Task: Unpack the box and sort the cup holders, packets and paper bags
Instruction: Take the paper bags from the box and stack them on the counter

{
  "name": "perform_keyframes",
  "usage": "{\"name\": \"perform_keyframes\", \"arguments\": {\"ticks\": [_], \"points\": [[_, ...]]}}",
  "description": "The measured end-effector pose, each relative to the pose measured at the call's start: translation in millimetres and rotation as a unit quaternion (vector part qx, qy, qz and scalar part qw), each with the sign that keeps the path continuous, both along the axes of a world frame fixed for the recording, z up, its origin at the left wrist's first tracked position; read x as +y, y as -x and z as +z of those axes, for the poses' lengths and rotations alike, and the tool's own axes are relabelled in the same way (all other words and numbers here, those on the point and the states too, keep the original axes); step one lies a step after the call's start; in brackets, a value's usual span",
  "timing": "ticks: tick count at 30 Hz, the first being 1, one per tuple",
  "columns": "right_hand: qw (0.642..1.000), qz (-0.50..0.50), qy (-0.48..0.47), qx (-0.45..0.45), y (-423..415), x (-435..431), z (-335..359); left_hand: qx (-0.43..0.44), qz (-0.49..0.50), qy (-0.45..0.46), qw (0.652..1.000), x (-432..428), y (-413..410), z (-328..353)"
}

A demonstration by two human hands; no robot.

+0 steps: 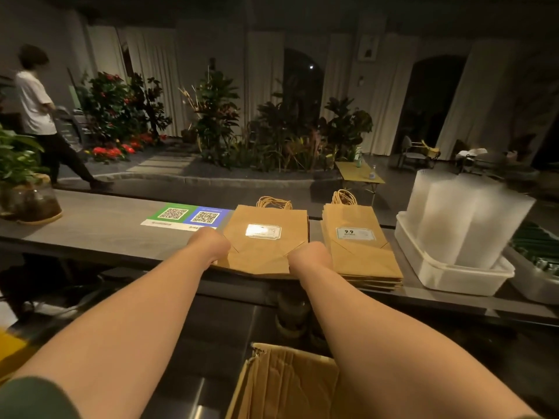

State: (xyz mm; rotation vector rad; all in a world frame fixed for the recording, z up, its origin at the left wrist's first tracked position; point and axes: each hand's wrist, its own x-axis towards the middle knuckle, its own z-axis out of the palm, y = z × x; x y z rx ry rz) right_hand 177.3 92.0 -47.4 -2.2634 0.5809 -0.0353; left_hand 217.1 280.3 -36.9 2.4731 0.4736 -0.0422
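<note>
Just beside the held bags (266, 247) lies another stack (361, 252).

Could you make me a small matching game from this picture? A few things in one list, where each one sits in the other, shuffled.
Things:
1. sign with square codes
2. cardboard box
3. white tub
4. left stack of bags

Places:
A. at the picture's bottom edge, nearer than the counter
B. between the sign and the other bag stack
C. right of both bag stacks
D. flat on the counter, left of all the bags

Pairs: 1-D, 2-A, 3-C, 4-B
</note>
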Motion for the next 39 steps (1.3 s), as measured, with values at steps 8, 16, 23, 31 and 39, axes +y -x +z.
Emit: {"name": "perform_keyframes", "arguments": {"ticks": [8, 16, 23, 31, 39], "points": [[0.994, -0.104, 0.009, -0.038, 0.7, 8.8, -9.3, -0.044, 0.021, -0.009, 0.999, 1.3, -4.1, -4.0], [0.983, -0.061, 0.034, -0.167, 57.6, 21.5, 9.2, -0.155, 0.028, 0.078, 0.984, -15.1, 41.8, 4.7], [0.972, 0.03, -0.008, -0.234, 198.8, -31.7, -2.1, -0.199, -0.087, 0.259, 0.941, -62.9, 180.1, 8.8], [0.982, 0.13, 0.087, 0.108, 326.9, -120.7, -120.9, 0.046, -0.232, 0.218, 0.947, -100.8, 308.7, -77.9], [0.827, 0.387, 0.242, 0.328, 358.5, -98.7, -201.0, 0.078, -0.284, 0.062, 0.954, -88.8, 331.9, -151.6]]}}
